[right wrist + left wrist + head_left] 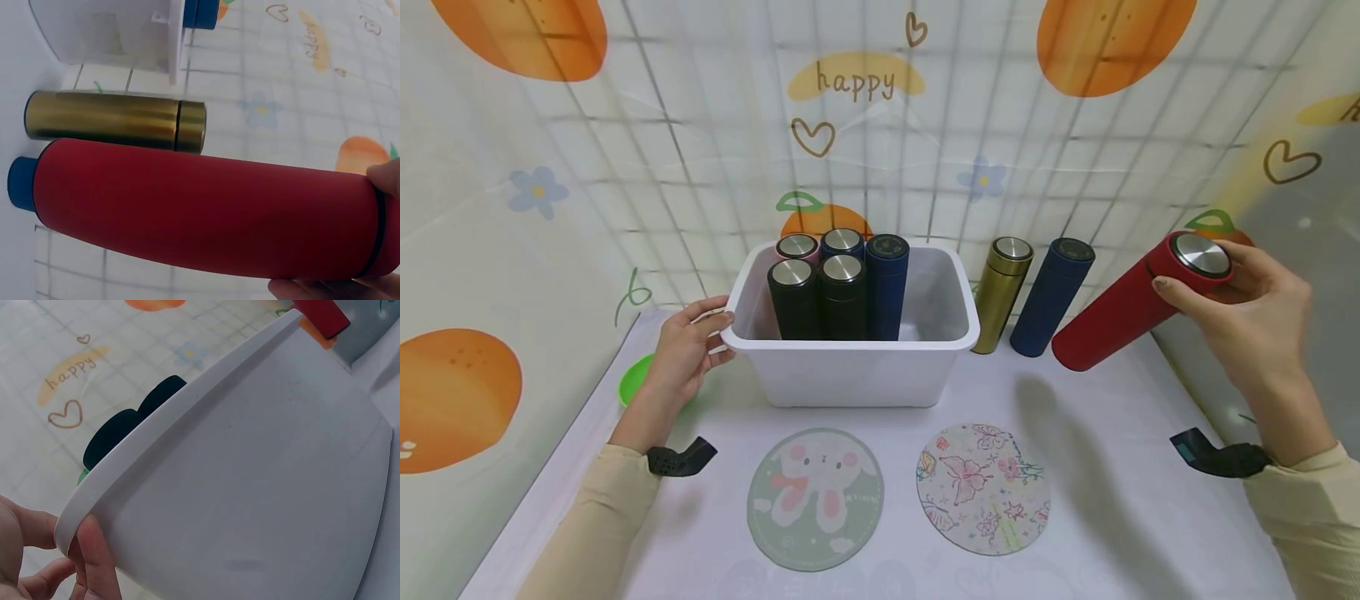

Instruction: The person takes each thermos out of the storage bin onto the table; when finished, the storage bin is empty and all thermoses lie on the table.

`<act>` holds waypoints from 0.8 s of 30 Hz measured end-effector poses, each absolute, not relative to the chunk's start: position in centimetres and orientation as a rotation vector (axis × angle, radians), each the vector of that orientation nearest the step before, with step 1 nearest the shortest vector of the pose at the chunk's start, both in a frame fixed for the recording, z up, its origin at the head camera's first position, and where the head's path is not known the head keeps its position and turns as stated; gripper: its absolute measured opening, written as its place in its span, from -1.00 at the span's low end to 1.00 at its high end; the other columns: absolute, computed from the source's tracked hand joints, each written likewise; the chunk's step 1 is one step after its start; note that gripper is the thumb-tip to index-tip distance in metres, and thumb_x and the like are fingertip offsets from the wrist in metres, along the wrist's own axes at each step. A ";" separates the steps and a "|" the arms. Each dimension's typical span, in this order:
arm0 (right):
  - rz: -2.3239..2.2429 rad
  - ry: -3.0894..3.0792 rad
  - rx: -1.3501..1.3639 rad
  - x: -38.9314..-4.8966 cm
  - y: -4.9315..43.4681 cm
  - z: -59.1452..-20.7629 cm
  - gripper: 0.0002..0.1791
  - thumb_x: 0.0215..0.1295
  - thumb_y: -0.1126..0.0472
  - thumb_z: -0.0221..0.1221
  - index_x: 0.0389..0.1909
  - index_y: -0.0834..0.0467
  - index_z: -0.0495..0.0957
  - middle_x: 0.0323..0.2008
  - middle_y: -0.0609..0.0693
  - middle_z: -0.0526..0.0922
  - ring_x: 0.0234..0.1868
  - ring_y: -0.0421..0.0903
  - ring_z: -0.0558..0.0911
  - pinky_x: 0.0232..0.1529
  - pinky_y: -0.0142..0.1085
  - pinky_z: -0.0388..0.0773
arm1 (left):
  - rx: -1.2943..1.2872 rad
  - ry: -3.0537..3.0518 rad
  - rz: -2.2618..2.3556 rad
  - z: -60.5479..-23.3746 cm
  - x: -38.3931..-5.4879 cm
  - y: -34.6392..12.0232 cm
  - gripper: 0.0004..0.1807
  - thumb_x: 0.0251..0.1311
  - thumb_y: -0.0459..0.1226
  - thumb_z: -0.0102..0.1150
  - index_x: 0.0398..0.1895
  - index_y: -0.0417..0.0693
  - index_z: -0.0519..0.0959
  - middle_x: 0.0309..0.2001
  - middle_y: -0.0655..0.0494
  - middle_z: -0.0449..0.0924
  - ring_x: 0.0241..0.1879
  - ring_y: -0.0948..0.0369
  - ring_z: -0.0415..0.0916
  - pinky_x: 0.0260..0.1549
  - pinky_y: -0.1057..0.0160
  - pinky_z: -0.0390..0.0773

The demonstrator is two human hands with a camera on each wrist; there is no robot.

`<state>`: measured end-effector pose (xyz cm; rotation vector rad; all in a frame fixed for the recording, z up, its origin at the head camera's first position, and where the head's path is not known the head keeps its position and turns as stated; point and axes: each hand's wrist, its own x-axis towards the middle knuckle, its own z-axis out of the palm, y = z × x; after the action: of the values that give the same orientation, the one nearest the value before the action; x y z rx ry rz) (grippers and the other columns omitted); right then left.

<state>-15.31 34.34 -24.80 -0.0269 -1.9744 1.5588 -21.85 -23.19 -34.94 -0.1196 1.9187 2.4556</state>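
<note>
Above tabletop (1157, 408), near its far right corner: tilted red flask (1131, 308), matte cylinder with silvery lid; right hand (1262, 321) has thumb and fingers curled round upper end. Left hand (688, 346) pinching left rim of smooth white plastic bin (850, 373); bases of five flasks (842, 300) inside hidden. Green dish (634, 381) partly behind left forearm (642, 418).

Note plain red bottle (1123, 312) (silver lid (1201, 255)), gold bottle (997, 296), white tub (857, 375), green rabbit-print mat (816, 500), and pale mat (983, 490) with multicoloured butterfly pattern.
</note>
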 end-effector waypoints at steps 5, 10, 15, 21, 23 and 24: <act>1.460 -2.080 -0.157 -16.0 35.2 -25.3 -0.44 0.01 0.41 0.49 0.09 0.12 0.62 -0.29 -0.25 0.70 -0.34 -0.32 0.63 -0.42 -0.59 0.53 | -0.116 1.908 2.460 -34.9 -21.9 -23.2 -0.60 0.35 -0.34 0.24 0.20 -0.14 0.42 -0.16 0.10 0.62 -0.36 0.22 0.64 -0.49 0.32 0.63; 1.418 -2.129 -0.212 -17.0 36.2 -26.0 -0.48 0.06 0.36 0.48 0.07 0.06 0.59 -0.27 -0.31 0.67 -0.28 -0.36 0.63 -0.40 -0.58 0.56 | -0.121 1.920 2.455 -34.9 -21.8 -23.2 -0.59 0.34 -0.33 0.25 0.20 -0.14 0.42 -0.16 0.10 0.62 -0.36 0.22 0.64 -0.49 0.33 0.63; 1.361 -2.154 -0.236 -18.1 37.1 -27.0 -0.52 0.05 0.29 0.50 0.01 0.01 0.59 -0.30 -0.36 0.66 -0.31 -0.39 0.61 -0.41 -0.62 0.51 | -0.127 1.919 2.452 -35.0 -21.9 -23.2 -0.59 0.35 -0.32 0.25 0.21 -0.14 0.42 -0.15 0.10 0.61 -0.35 0.21 0.63 -0.49 0.32 0.63; 1.272 -2.212 -0.298 -19.4 38.1 -27.9 -0.51 0.07 0.17 0.50 0.02 -0.07 0.57 -0.33 -0.44 0.61 -0.31 -0.43 0.58 -0.42 -0.64 0.45 | -0.140 1.947 2.439 -35.2 -22.0 -23.2 -0.62 0.35 -0.31 0.24 0.19 -0.10 0.44 -0.12 0.08 0.58 -0.36 0.23 0.62 -0.48 0.32 0.63; 1.258 -2.225 -0.305 -19.8 38.3 -28.1 -0.50 0.07 0.14 0.50 0.05 -0.05 0.56 -0.34 -0.45 0.60 -0.31 -0.44 0.57 -0.42 -0.64 0.45 | -0.138 1.959 2.436 -35.2 -22.0 -23.2 -0.63 0.35 -0.31 0.24 0.18 -0.10 0.45 -0.12 0.08 0.58 -0.36 0.22 0.62 -0.48 0.33 0.63; 1.250 -2.232 -0.308 -19.9 38.4 -28.2 -0.48 0.08 0.13 0.50 0.07 -0.03 0.56 -0.34 -0.45 0.59 -0.31 -0.44 0.57 -0.42 -0.64 0.44 | -0.136 1.965 2.436 -35.2 -22.0 -23.2 -0.63 0.36 -0.31 0.24 0.18 -0.10 0.45 -0.12 0.08 0.58 -0.36 0.22 0.62 -0.48 0.33 0.63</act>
<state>-19.95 38.37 -28.16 -0.3082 -2.2315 1.2501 -22.03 -23.16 -35.20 -0.1365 1.9649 2.4355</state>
